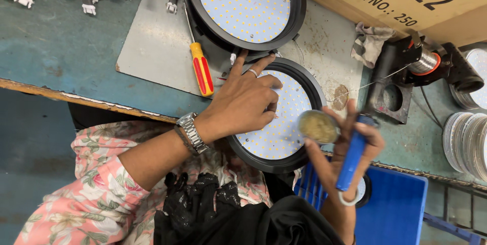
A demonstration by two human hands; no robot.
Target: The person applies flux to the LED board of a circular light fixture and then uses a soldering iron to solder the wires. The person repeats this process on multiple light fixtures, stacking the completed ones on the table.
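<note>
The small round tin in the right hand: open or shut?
Open. The round tin, held in the right hand together with a blue-handled tool, shows no lid, and its yellowish-brown contents are exposed.

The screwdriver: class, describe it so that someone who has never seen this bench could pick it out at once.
Start at the grey plate lying on the blue-green bench. On its near edge, left of the two round black lamps, just beyond the left hand, lies the screwdriver. It is the only tool with a red-and-yellow handle; the tool in the right hand is blue.
</note>
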